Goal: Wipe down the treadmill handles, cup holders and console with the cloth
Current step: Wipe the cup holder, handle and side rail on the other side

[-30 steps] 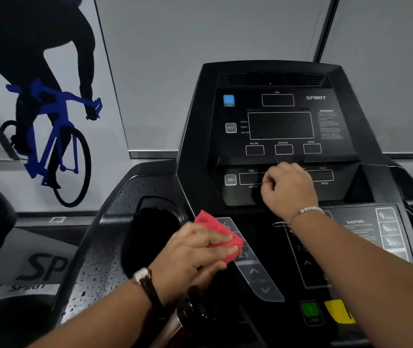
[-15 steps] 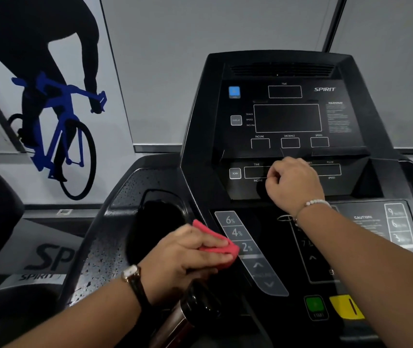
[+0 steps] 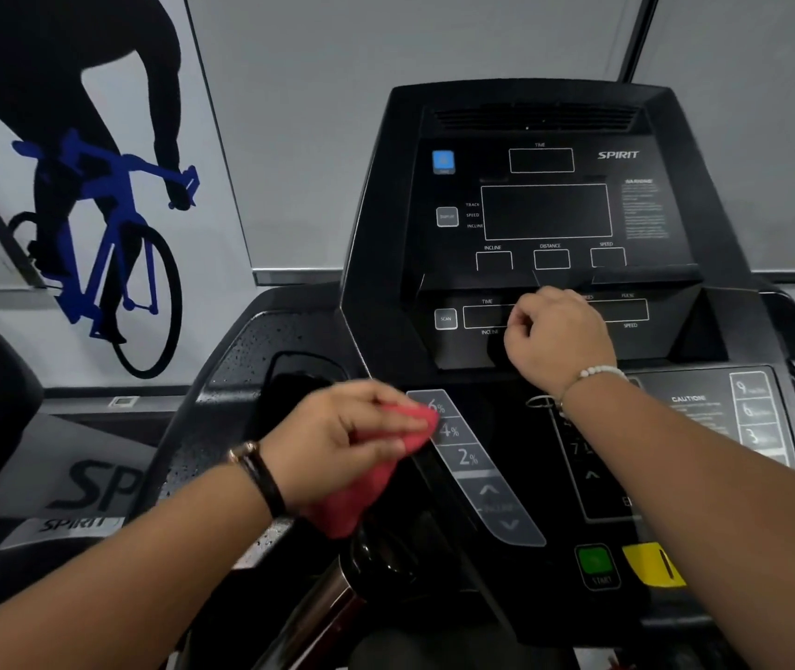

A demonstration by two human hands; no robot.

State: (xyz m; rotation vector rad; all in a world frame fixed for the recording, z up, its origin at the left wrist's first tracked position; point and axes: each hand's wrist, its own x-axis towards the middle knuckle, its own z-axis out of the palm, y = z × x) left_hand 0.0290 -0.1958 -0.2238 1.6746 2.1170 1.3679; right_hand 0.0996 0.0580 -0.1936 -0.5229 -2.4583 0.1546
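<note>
The black treadmill console fills the middle of the view. My left hand grips a red cloth and presses it against the left edge of the grey incline keypad, next to the 6% and 4% keys. Part of the cloth hangs below my palm. The left cup holder is a dark recess just behind that hand. My right hand is curled into a fist and rests on the console's lower display strip, with nothing visible in it. A metal handle grip shows below the cloth.
The plastic tray around the cup holder is speckled with droplets. A green start button and a yellow safety key sit low on the console. A speed keypad lies at the right. A cyclist mural covers the left wall.
My left hand has slid the cloth up the keypad's left edge toward the 6% key, and more cloth now hangs under the palm. My right fist has stayed on the display strip.
</note>
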